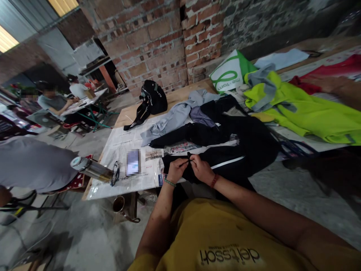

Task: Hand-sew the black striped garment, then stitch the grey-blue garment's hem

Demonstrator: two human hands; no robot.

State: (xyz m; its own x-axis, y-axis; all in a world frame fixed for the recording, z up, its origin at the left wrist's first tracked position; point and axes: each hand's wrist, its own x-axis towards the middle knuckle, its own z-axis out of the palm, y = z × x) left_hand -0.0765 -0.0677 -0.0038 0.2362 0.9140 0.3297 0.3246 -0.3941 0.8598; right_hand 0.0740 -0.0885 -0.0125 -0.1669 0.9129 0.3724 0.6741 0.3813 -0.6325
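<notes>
Black white-striped garment pinched at the near edge of a newspaper-covered table.

Fingertips closed together, the left hand and right hand grip a small fold of its limp cloth; the rest spreads rumpled to the right, near a crumpled pale-grey garment. A smooth cylindrical bottle is at the table's left end. Rough brick wall behind; dull concrete floor below.
</notes>
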